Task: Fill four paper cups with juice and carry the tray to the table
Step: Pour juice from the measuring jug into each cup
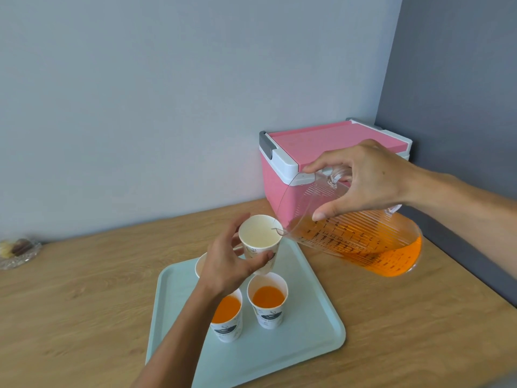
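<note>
My left hand (229,259) holds an empty white paper cup (260,233) lifted above the pale green tray (307,317). My right hand (369,180) grips the handle of a clear ribbed jug (349,236) of orange juice, tilted with its spout touching the cup's rim. No juice shows inside this cup. Two cups filled with juice stand at the tray's front, one on the left (228,317) and one on the right (268,299). A further cup (200,264) stands behind my left hand, mostly hidden, so its contents are not visible.
A pink cooler box (282,175) with a white and grey lid stands behind the jug, in the corner by the grey wall. A glass dish (18,252) with sweets sits at the far left of the wooden counter (84,289).
</note>
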